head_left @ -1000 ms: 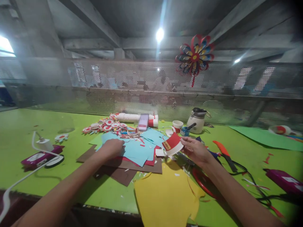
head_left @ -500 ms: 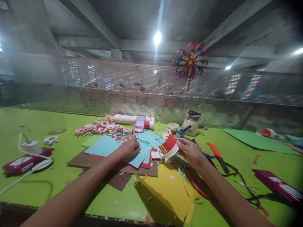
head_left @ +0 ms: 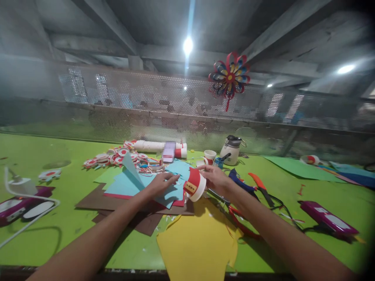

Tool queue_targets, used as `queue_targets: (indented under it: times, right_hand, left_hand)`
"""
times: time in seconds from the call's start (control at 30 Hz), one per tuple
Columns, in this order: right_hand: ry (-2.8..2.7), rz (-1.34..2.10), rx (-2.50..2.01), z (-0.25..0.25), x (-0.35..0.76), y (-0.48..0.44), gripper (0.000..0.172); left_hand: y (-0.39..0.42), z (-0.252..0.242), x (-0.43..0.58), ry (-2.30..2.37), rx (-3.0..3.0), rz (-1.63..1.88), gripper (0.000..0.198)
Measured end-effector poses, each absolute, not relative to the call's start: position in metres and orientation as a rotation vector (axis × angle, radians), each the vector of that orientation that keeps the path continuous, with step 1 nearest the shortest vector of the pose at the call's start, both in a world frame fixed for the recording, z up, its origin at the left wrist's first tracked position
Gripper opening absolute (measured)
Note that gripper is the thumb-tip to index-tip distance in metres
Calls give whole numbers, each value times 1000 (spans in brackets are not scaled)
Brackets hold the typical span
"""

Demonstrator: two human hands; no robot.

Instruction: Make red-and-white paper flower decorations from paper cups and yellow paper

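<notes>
My right hand (head_left: 217,180) grips a paper cup (head_left: 194,184) wrapped in red paper with a dark belt and a yellow buckle, tilted on its side above the table. My left hand (head_left: 162,184) lies on a pile of light blue paper sheets (head_left: 135,183), fingers stretched toward the cup; one blue sheet corner stands lifted at its left. Red and brown sheets (head_left: 96,200) lie under the blue ones. A yellow sheet (head_left: 197,242) lies in front of me.
On the green table (head_left: 58,226): red-and-white round paper pieces (head_left: 114,157), a stack of white cups (head_left: 159,147), a white kettle (head_left: 232,149), an orange-handled cutter (head_left: 258,184), red scissors (head_left: 240,224), purple boxes (head_left: 326,219), a white charger and cable (head_left: 23,186). A mesh screen with a paper flower (head_left: 229,76) stands behind.
My right hand has brought the cup left toward my left hand and tipped it over. My left hand slid right across the blue sheets; one blue corner lifted.
</notes>
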State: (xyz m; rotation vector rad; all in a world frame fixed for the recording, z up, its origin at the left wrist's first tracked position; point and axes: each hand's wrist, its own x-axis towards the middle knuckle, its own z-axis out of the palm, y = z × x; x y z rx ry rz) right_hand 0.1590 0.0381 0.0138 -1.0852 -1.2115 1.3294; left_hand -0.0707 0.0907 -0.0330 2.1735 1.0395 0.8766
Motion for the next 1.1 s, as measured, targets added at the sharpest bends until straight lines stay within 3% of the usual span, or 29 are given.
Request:
queue_targets:
  times: [0.17,0.5,0.77,1.1]
  right_hand:
    - [-1209,1370,-1059,7,131,43,23]
    - [-1138,1316,-1013,-3,126,44,30]
    - [-1170,1398,-997,-12,131,19,38]
    - [-1484,1097,-1066,-12,131,0,35]
  left_hand:
    - [85,-24,-65,944,1994,876,63]
    - [68,-17,-60,783,1905,786,37]
    - [65,-14,-59,697,1707,943,36]
    - [40,-1,-51,624,1614,856,35]
